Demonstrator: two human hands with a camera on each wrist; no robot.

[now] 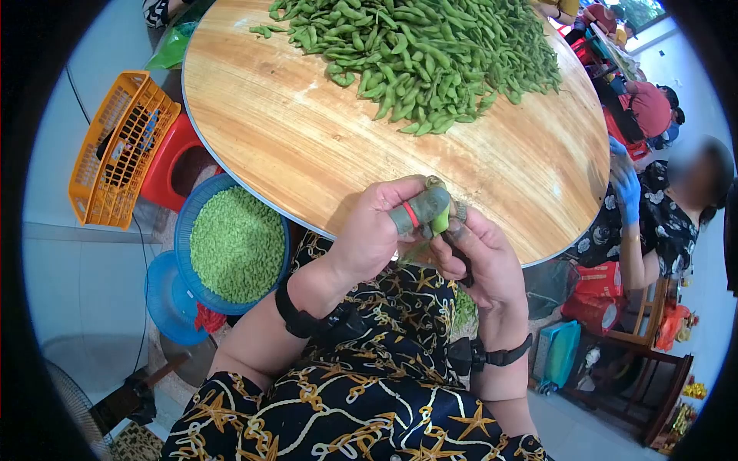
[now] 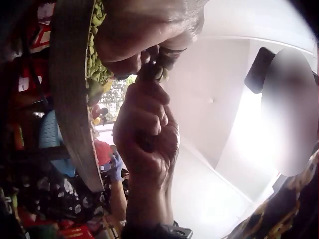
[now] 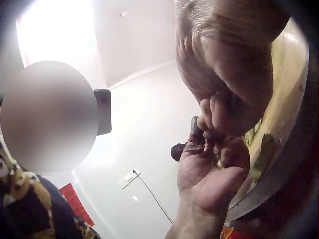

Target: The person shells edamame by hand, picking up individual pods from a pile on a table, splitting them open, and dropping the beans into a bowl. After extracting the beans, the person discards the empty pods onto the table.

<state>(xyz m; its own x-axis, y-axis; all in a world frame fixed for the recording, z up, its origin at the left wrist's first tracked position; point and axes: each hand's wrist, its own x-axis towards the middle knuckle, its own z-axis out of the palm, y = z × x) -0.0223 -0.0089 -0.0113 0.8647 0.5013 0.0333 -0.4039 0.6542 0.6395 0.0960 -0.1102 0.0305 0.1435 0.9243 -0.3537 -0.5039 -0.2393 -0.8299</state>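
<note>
Above the near edge of the round wooden table (image 1: pixel 307 146), my two hands meet fingertip to fingertip. A bright green soybean pod (image 1: pixel 440 222) is pinched between them, partly hidden by the fingers. My left hand (image 1: pixel 371 230) grips it from the left; its thumb wears a dark cover (image 1: pixel 423 212) with a red band. From the right, my right hand (image 1: pixel 489 261) pinches the pod, with dark stains on its thumb. In the left wrist view the right hand (image 2: pixel 144 119) shows curled fingers; in the right wrist view the left hand (image 3: pixel 212 174) faces it.
A large heap of soybean pods (image 1: pixel 430 54) covers the table's far side. Below left stands a blue basket (image 1: pixel 181 238) of shelled beans, near a red stool (image 1: pixel 165 165) and an orange crate (image 1: pixel 84 169). Another person's blue-gloved hand (image 1: pixel 626 184) is at the right edge.
</note>
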